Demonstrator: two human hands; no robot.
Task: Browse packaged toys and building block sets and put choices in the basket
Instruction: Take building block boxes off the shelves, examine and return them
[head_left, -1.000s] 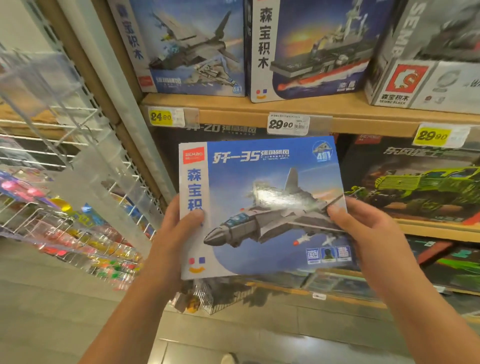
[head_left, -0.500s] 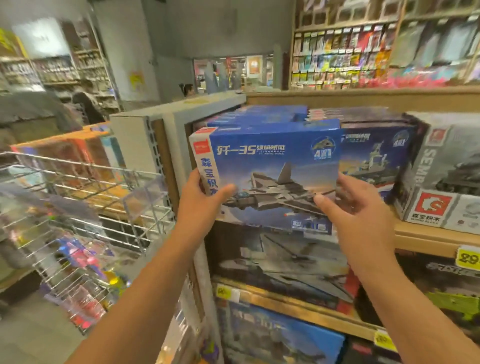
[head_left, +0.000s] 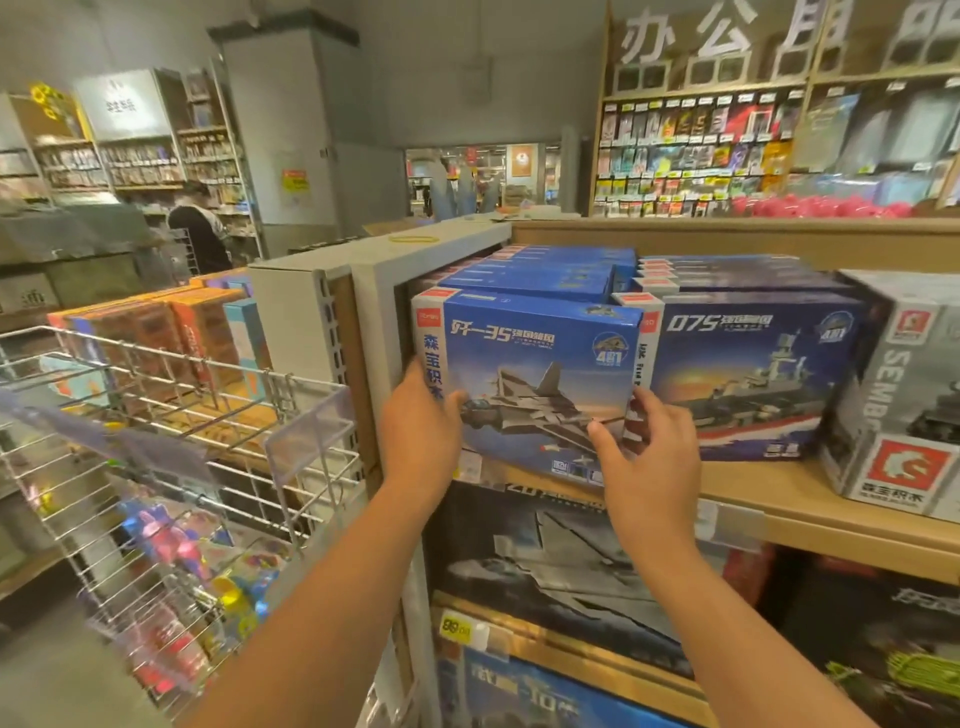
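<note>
**Jet box held at the shelf**

Centre frame: blue jet box (head_left: 530, 384) upright at the left end of the wooden shelf (head_left: 831, 499), front face outward. Gripped at its left edge by the left hand (head_left: 418, 431), thumb across the front. Pinched at the lower right corner by the right hand (head_left: 649, 457), fingers curled on the edge. Just right, touching: ship box (head_left: 748, 384). Far right: grey box (head_left: 893, 395). Left of frame: wire rack (head_left: 171, 467).

jet box (head_left: 540, 364): blue, white side strip, red corner tag, grey jet picture
ship box (head_left: 753, 374): deep blue, orange sunset, grey ship
grey box (head_left: 898, 395): grey, red-and-white logo square
shelf (head_left: 831, 499): pale wood
rack (head_left: 171, 395): silver wire
price tag (head_left: 454, 627): yellow
</note>
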